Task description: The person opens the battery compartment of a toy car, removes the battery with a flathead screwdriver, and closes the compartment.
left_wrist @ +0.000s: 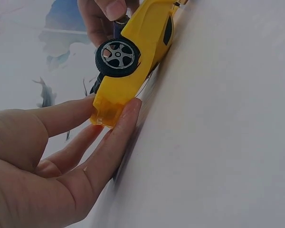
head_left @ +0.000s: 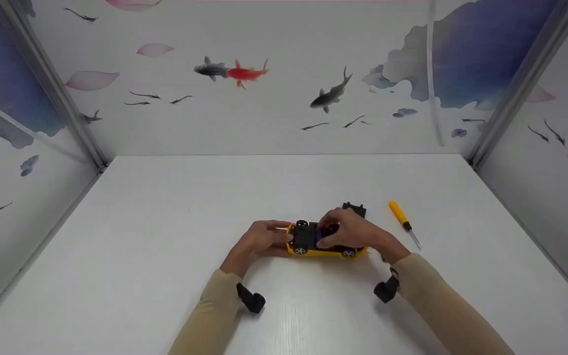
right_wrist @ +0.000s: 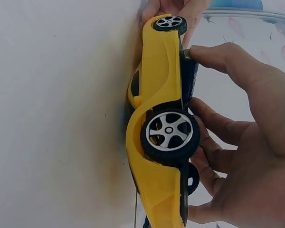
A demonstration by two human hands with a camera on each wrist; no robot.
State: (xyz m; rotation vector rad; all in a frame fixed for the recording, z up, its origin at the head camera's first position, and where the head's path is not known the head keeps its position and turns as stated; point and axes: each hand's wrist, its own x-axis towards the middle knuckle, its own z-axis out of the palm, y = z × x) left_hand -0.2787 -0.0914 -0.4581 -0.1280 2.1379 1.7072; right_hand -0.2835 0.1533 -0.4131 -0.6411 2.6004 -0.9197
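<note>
A yellow toy car (head_left: 327, 253) lies upside down on the table, its black underside and wheels facing up. My left hand (head_left: 263, 238) grips one end of it, thumb on one side and fingers on the other, as the left wrist view shows. Over the middle of the underside, my right hand (head_left: 352, 231) pinches a dark blue battery (right_wrist: 190, 81) between thumb and fingers. The battery sits at the opening in the car's underside; its lower part is hidden by the body.
Just beyond my right hand lies a black plastic piece (head_left: 356, 209), partly covered by the hand. A screwdriver (head_left: 399, 214) with a yellow handle rests farther right on the white table (head_left: 141, 276). Printed panels (head_left: 284, 123) wall the table at the back and sides.
</note>
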